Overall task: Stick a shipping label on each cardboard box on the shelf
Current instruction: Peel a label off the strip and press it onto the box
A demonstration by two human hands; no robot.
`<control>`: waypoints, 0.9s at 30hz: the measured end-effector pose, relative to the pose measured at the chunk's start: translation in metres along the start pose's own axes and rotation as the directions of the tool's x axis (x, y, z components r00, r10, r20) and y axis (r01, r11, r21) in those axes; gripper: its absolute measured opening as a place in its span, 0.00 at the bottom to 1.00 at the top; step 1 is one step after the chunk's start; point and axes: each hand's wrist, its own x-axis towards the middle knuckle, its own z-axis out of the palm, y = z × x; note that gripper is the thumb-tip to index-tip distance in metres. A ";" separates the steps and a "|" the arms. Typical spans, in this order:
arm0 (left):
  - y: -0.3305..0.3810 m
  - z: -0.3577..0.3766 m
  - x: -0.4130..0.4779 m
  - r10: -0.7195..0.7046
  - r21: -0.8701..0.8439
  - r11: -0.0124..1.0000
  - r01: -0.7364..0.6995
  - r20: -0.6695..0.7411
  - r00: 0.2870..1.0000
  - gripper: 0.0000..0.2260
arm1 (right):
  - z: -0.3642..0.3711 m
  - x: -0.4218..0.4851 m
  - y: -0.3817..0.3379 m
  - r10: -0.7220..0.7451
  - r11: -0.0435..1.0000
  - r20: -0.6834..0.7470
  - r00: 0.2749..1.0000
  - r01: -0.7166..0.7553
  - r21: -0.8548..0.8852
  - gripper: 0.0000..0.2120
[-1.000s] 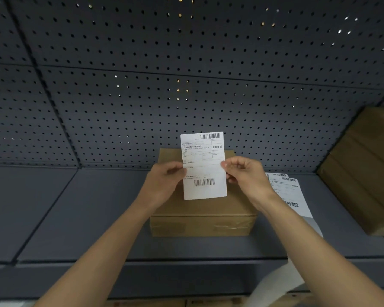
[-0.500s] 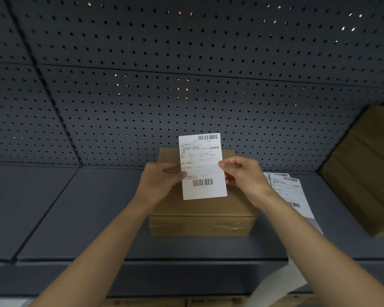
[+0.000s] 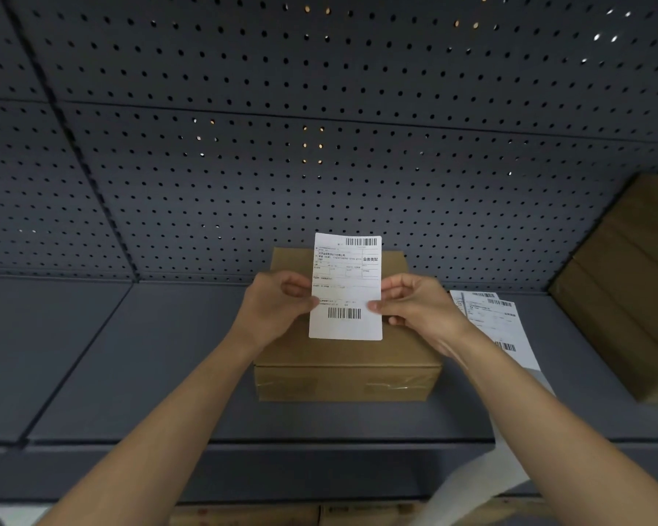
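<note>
A white shipping label (image 3: 345, 286) with two barcodes is held upright over a flat brown cardboard box (image 3: 348, 364) in the middle of the dark grey shelf (image 3: 149, 373). My left hand (image 3: 278, 305) pinches the label's left edge. My right hand (image 3: 418, 305) pinches its right edge. The label hides part of the box top, and I cannot tell whether its lower edge touches the box. No label lies flat on the visible part of the box.
More printed labels (image 3: 498, 328) lie on the shelf right of the box, with a white backing strip (image 3: 471, 484) hanging over the front edge. A larger cardboard box (image 3: 631, 282) stands at the right edge. A perforated panel (image 3: 320, 146) forms the back wall.
The label and both hands have sunk slightly toward the box and shifted a little left. The grip on both edges is the same.
</note>
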 end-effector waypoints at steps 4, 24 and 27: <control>-0.002 0.003 0.002 -0.005 0.066 0.998 0.004 0.017 1.000 0.14 | 0.000 -0.001 0.000 -0.033 0.997 0.003 0.999 0.033 -0.070 0.16; -0.006 0.007 -0.005 0.051 0.173 0.983 -0.062 0.069 0.996 0.30 | 0.004 -0.001 0.009 -0.113 0.971 -0.010 0.994 0.108 -0.211 0.16; -0.005 0.007 -0.006 0.059 0.183 0.980 -0.075 0.091 0.994 0.33 | 0.005 -0.001 0.011 -0.150 0.949 -0.022 0.988 0.137 -0.282 0.17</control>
